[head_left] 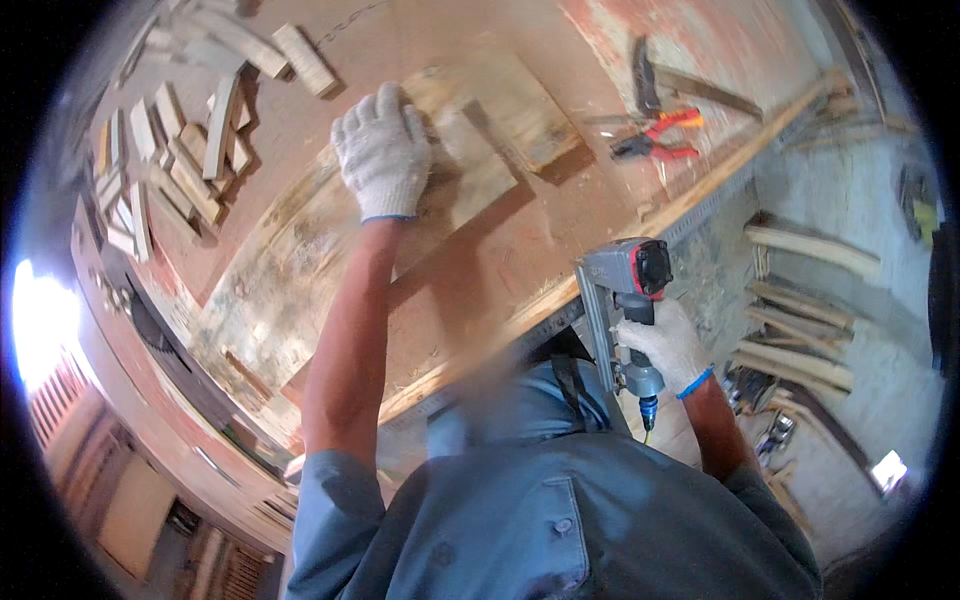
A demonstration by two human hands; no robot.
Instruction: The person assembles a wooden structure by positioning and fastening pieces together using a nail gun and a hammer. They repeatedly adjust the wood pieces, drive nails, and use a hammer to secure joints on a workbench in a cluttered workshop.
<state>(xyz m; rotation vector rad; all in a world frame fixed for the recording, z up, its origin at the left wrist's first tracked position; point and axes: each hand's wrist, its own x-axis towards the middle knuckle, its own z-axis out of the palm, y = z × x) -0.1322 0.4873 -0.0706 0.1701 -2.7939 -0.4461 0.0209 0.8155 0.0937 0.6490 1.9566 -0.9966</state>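
Note:
My left hand (382, 155), in a white knit glove with a blue cuff, lies over a stained wooden board (290, 275) with its fingers stretched out. Beside it a shorter wooden block (480, 165) sits across the boards, slightly blurred. A second, wider plywood piece (525, 105) extends toward the far side. My right hand (672, 345), gloved the same way, is closed round the handle of a grey and black pneumatic nail gun (615, 272). The nailer is held over the bench's near edge, apart from the boards, with an air hose fitting (649, 412) at its lower end.
Several short wood offcuts (190, 165) are piled at the left of the worn workbench (465, 275). Red-handled pliers (660, 140) and a hammer (645, 80) lie at the far right. Wood strips (810, 245) lie on the floor to the right.

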